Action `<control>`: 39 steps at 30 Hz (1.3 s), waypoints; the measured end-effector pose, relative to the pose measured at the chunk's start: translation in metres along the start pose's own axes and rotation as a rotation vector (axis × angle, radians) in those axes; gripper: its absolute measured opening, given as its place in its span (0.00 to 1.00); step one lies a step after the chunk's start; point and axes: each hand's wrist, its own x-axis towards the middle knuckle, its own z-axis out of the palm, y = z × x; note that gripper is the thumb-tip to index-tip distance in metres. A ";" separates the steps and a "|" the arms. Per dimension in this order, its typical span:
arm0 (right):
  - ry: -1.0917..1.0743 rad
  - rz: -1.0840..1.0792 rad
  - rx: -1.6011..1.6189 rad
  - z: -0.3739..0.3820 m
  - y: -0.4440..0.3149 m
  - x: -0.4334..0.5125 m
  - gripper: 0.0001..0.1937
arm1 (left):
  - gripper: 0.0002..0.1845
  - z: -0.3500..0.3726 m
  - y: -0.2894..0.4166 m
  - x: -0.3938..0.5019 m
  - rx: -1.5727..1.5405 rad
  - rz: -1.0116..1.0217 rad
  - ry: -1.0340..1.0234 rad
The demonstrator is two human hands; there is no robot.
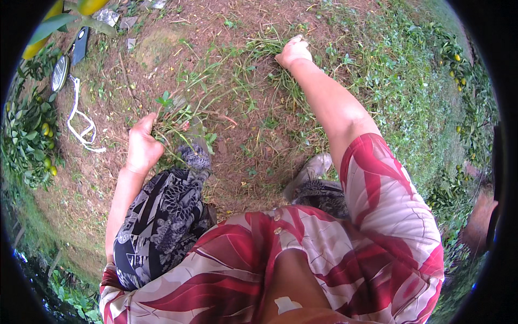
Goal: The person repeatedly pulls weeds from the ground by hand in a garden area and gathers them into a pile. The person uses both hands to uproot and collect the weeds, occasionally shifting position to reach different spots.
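Note:
My left hand (145,142) is closed around a bunch of pulled weeds (178,121), held just above my left shin. Its stems and leaves fan out toward the middle of the view. Farther forward and to the right, my right hand (295,52) grips grassy weeds (265,47) at ground level, its fingers partly hidden from above. Long green stems spread from that spot to the left and back toward my feet. Between the hands lies reddish-brown soil (238,154) with small weeds and dry straw.
A white cord (74,115) lies on the ground at left, near an oval tag (60,73) and a dark flat strip (80,45). Citrus-like shrubs with yellow fruit (45,129) border the left; similar fruit bushes (461,81) stand right. A leafy branch (52,26) hangs close at upper left.

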 end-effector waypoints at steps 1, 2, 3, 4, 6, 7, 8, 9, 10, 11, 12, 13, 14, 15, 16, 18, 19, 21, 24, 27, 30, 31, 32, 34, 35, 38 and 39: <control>-0.067 -0.064 0.014 0.003 0.005 0.005 0.29 | 0.24 0.000 0.001 -0.001 -0.014 0.004 0.000; -0.183 -0.129 0.001 0.002 0.011 0.011 0.29 | 0.23 -0.001 0.002 -0.001 -0.030 0.007 -0.006; -0.245 -0.195 -0.007 0.000 0.018 0.014 0.29 | 0.23 -0.001 0.004 -0.001 -0.039 0.010 0.003; -0.224 -0.164 0.064 -0.001 0.025 0.013 0.29 | 0.22 -0.002 0.006 -0.001 -0.052 0.011 0.003; -0.287 -0.138 0.195 -0.005 0.039 0.011 0.29 | 0.21 -0.003 0.009 0.000 -0.076 0.016 0.007; -0.308 -0.168 0.287 -0.007 0.044 0.010 0.29 | 0.20 -0.003 0.009 0.000 -0.090 0.020 0.011; -0.351 -0.070 0.493 -0.004 0.049 0.006 0.29 | 0.20 -0.002 0.009 0.000 -0.112 0.044 0.013; -0.363 -0.059 0.592 -0.002 0.053 0.005 0.29 | 0.21 -0.002 0.007 0.000 -0.088 0.015 0.001; -0.372 -0.036 0.686 0.004 0.055 0.003 0.28 | 0.22 -0.001 0.005 0.000 -0.071 0.005 -0.013; -0.331 0.049 0.768 0.008 0.057 0.003 0.28 | 0.24 -0.001 0.001 0.000 -0.054 -0.031 -0.032; -0.277 0.002 0.761 0.013 0.057 0.003 0.28 | 0.23 0.001 -0.002 -0.001 -0.045 -0.010 -0.018; -0.268 -0.101 0.646 0.016 0.058 0.003 0.28 | 0.23 0.002 -0.006 -0.002 -0.036 -0.014 -0.010; -0.279 -0.123 0.620 0.016 0.059 0.002 0.28 | 0.23 0.003 -0.010 -0.002 -0.026 -0.016 0.003; -0.295 -0.191 0.595 0.013 0.058 -0.002 0.27 | 0.22 0.004 -0.013 -0.002 -0.038 -0.012 0.022; -0.180 -0.184 0.607 0.010 0.057 -0.011 0.21 | 0.22 0.006 -0.016 -0.002 -0.052 -0.007 0.038; -0.154 -0.080 0.730 0.000 0.053 -0.044 0.16 | 0.21 0.009 -0.019 -0.002 -0.053 -0.012 0.075; -0.118 -0.003 0.771 -0.009 0.050 -0.066 0.14 | 0.21 0.010 -0.019 -0.002 -0.076 -0.030 0.069; -0.444 -0.269 0.597 -0.010 0.044 -0.130 0.09 | 0.21 0.012 -0.019 -0.001 -0.120 -0.065 0.036; -0.749 -0.467 0.364 0.031 0.011 -0.241 0.12 | 0.21 0.014 -0.020 0.002 -0.151 -0.083 0.024; -0.801 -0.436 0.116 0.059 0.012 -0.266 0.20 | 0.23 0.015 -0.025 0.001 -0.105 -0.059 0.025; -0.382 -0.226 0.223 0.054 0.032 -0.212 0.26 | 0.27 0.017 -0.030 -0.004 -0.132 -0.120 0.036; -0.315 -0.159 0.265 0.045 0.035 -0.181 0.27 | 0.24 0.018 -0.031 -0.006 -0.123 -0.068 0.066; -0.196 -0.187 0.173 0.034 0.038 -0.152 0.29 | 0.22 0.018 -0.031 -0.007 -0.123 -0.067 0.078; 0.047 -0.212 0.003 0.013 0.037 -0.099 0.30 | 0.19 0.018 -0.031 -0.009 -0.139 -0.079 0.078; 0.129 -0.171 -0.032 0.005 0.035 -0.075 0.31 | 0.19 0.018 -0.030 -0.010 -0.156 -0.092 0.061; -0.046 -0.097 0.054 -0.014 0.028 -0.015 0.34 | 0.19 0.017 -0.030 -0.008 -0.147 -0.073 0.059; -0.126 -0.038 0.097 -0.016 0.028 -0.002 0.35 | 0.18 0.016 -0.030 -0.008 -0.156 -0.038 0.061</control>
